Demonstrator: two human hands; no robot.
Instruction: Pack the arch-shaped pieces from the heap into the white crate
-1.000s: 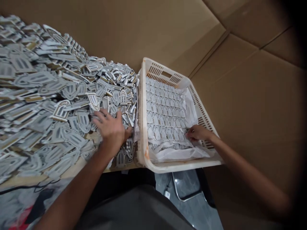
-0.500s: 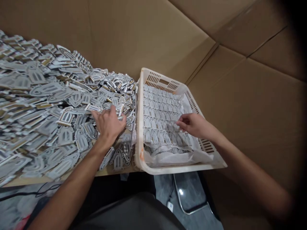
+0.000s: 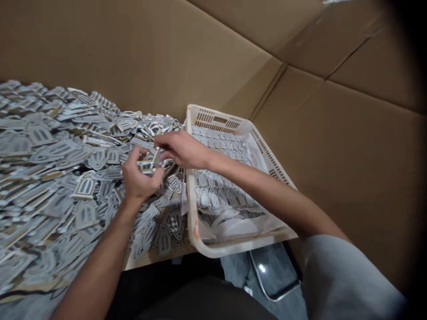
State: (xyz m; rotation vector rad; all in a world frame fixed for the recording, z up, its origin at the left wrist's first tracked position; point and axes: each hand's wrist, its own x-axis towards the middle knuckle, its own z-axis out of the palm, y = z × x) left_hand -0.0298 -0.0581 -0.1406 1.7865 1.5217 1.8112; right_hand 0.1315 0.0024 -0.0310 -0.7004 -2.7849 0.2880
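Observation:
My left hand [image 3: 138,178] is curled around a few small arched, window-shaped pieces [image 3: 147,166], white and grey with brownish edges. My right hand [image 3: 187,149] reaches across the crate's left side and pinches at one of these same pieces, its fingers close to the left thumb. Both hands are above the right end of a large heap of similar pieces [image 3: 43,155]. Similar pieces [image 3: 213,198] lie in rows inside the white plastic crate [image 3: 192,222]; my right forearm covers part of them.
Thin white lining sheet [image 3: 243,226] shows along the crate's front and right inner sides. Tall cardboard walls [image 3: 133,53] stand behind and to the right. Below the crate is a metal-framed chair [image 3: 276,271]. The wooden table edge [image 3: 147,260] runs along the front.
My right hand has moved left from above the crate's rows to my left hand. The left hand has lifted from the heap with pieces in it. The view has shifted slightly.

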